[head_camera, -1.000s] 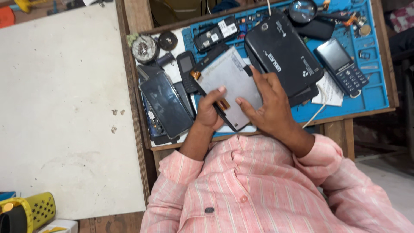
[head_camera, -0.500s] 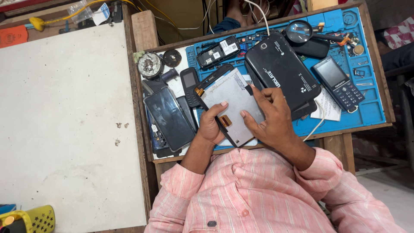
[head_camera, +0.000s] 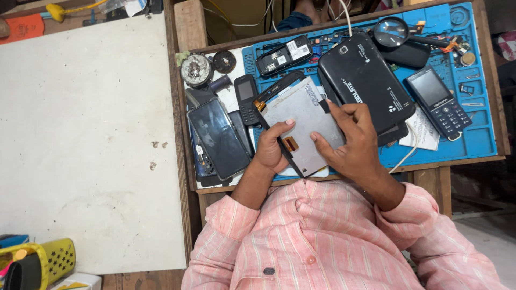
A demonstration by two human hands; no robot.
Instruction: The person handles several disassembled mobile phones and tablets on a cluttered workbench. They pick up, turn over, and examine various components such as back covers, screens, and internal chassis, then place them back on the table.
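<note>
Head view: a blue work mat (head_camera: 484, 134) on a wooden tabletop (head_camera: 189, 27) is being viewed from above, crowded with phone parts. Over its near middle, a grey display panel (head_camera: 303, 121) in a thin black frame is being held by both hands, slightly raised at the far end as far as can be judged.

The left hand (head_camera: 271, 150) is being closed on the panel's near-left edge, thumb on top beside an orange flex connector (head_camera: 291, 144). The right hand (head_camera: 349, 142) is being laid on the right side, fingers curled over the panel, gripping it.

Long axis: running diagonally, from the near edge by the shirt toward the far left, where the frame's corner is pointing at a small black phone (head_camera: 246, 96).

A black tablet back (head_camera: 363, 80) is lying just beside the panel, to its right.

Risk, as judged: the flex connector is being pressed near the thumb and could be creased or torn; the thin panel could be cracked if twisted between the two grips.
</note>
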